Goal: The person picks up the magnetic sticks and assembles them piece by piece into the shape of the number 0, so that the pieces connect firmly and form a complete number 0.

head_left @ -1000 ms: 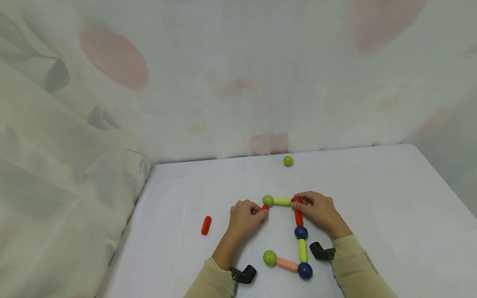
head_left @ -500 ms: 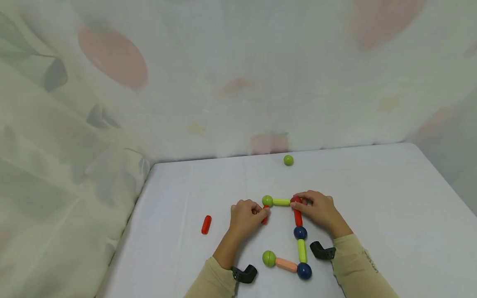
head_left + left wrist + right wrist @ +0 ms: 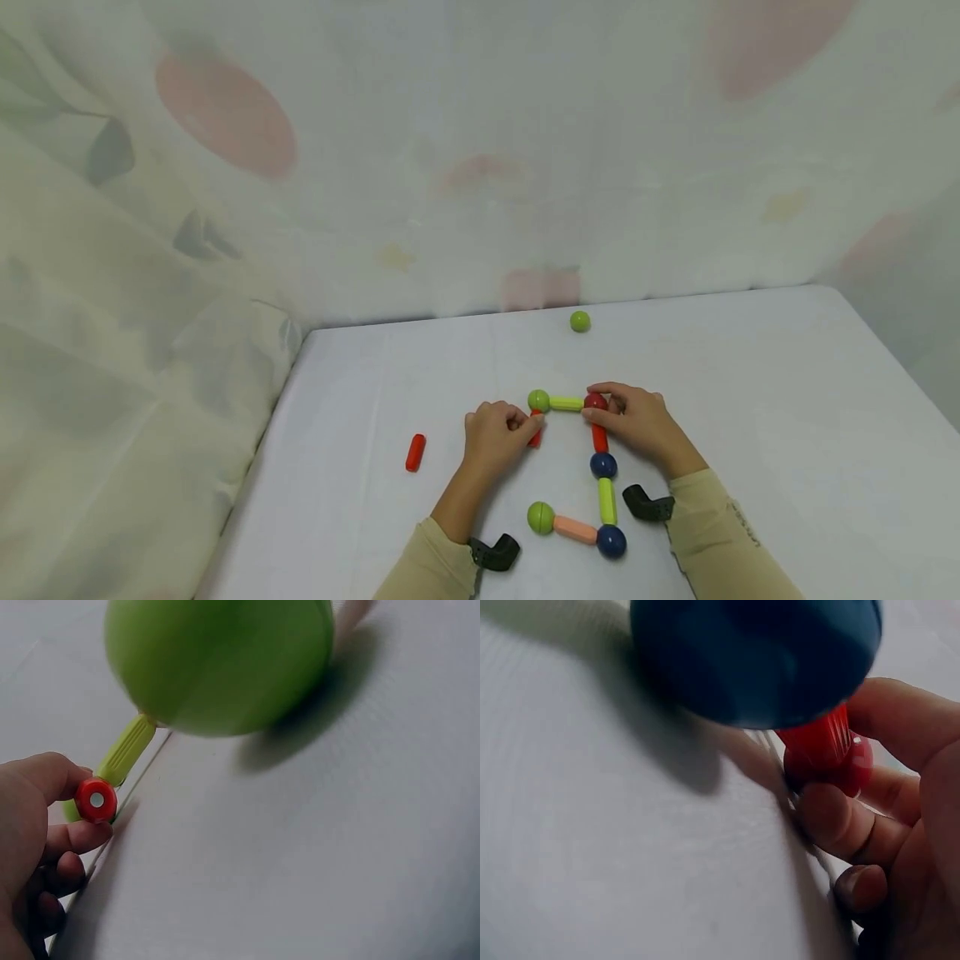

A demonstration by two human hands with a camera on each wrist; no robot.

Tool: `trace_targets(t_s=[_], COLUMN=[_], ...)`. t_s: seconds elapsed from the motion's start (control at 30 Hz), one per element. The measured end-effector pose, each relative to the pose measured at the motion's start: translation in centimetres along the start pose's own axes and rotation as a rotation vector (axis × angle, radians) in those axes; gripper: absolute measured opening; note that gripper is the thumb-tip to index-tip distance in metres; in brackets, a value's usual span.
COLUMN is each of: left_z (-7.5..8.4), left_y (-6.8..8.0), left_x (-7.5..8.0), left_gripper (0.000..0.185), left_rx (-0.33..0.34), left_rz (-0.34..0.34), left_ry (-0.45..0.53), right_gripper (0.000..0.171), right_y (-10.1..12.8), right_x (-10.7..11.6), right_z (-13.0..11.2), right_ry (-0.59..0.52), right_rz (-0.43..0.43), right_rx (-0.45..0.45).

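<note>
In the head view, my left hand (image 3: 495, 437) pinches a red stick (image 3: 536, 437) between thumb and forefinger, its top end right at a green ball (image 3: 538, 401). The left wrist view shows a pale dot on the stick's near end. A yellow-green stick (image 3: 566, 403) runs from that ball to a red ball (image 3: 596, 402), which my right hand (image 3: 637, 421) grips with thumb and fingers. Below the red ball, another red stick (image 3: 600, 439) leads to a blue ball (image 3: 603, 465). This blue ball fills the top of the right wrist view.
The chain continues through a second yellow-green stick (image 3: 607, 502), a blue ball (image 3: 611, 542) and a salmon stick (image 3: 575, 530) to a green ball (image 3: 540, 517). A loose red stick (image 3: 416, 452) lies left; a loose green ball (image 3: 580, 321) sits near the far edge of the white table (image 3: 750, 400).
The red stick in my left hand has swung from leaning down-left to standing more in line below the green ball. My right hand keeps its grip on the red ball, almost unmoved.
</note>
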State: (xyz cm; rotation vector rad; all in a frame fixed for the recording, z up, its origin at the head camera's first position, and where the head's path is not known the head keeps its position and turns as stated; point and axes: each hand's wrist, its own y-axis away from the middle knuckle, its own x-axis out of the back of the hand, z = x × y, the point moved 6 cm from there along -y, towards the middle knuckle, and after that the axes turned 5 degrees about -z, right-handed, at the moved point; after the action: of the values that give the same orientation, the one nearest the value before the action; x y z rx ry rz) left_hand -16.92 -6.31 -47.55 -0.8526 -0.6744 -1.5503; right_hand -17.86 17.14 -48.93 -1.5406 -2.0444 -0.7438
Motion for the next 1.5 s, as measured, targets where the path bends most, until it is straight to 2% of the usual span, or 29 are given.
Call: trace_targets(t_s=[0.33, 0.73, 0.9, 1.07, 1.3, 1.5], left_z=[0.2, 0.2, 0.1, 0.2, 0.5, 0.4], left_y=[0.0, -0.4, -0.3, -0.1, -0.2, -0.1], left_x=[0.0, -0.2, -0.3, -0.3, -0.3, -0.3], left_gripper=[0.031, 0.030, 0.030, 0.029, 0.027, 0.028], left_rx=[-0.011, -0.046, -0.052, -0.044, -0.059, -0.052], left_rz=[-0.005, 0.003, -0.017, -0.035, -0.031, -0.039], left_ry=[0.002, -0.005, -0.012, -0.010, -0.003, -0.016], right_gripper=[0.072, 0.045, 0.042, 0.057, 0.087, 0.091], right_y=[0.5, 0.0, 0.1, 0.6, 1.7, 1.8], right_x=[-0.7, -0.4, -0.5, -0.1, 0.1, -0.4], right_z=[-0.6, -0.3, -0.3, -0.4, -0.9, -1.6], right_ry=[-0.040, -0.062, -0.064, -0.033, -0.067, -0.056], right_rz=[-0.115, -0.050, -0.055, -0.106, -0.262, -0.261], right_rx=[-0.069, -0.058, -0.063, -0.076, -0.088, -0.050])
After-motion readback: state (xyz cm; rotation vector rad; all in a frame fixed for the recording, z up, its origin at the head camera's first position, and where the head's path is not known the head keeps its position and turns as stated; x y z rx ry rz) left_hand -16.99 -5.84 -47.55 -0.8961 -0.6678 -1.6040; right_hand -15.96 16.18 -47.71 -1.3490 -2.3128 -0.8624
